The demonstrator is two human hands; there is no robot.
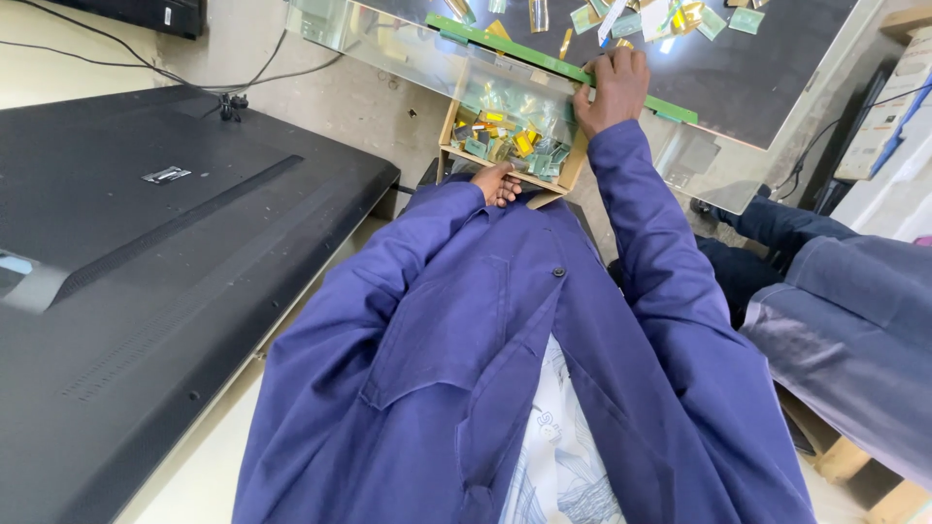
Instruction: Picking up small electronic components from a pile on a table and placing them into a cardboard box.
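Cardboard box, small and open-topped, is taken as the landmark: it is filled with small green and yellow flat parts mixed with clear film scraps. The left hand is seen at the near edge of the box, its fingers curled against the cardboard rim; whether the rim is actually gripped cannot be told, since the palm is hidden by the blue sleeve. The right hand is laid just beyond the far right corner of the box, fingers closed down onto a long narrow green strip, which is pressed against a sheet of glass. The strip is stretched across the far side of the box, from upper left to lower right. More green and gold pieces are scattered on the glass further beyond the box. To the left of the box, a large black flat panel is laid back-side up. To the right of the box, another person's blue sleeve is visible.
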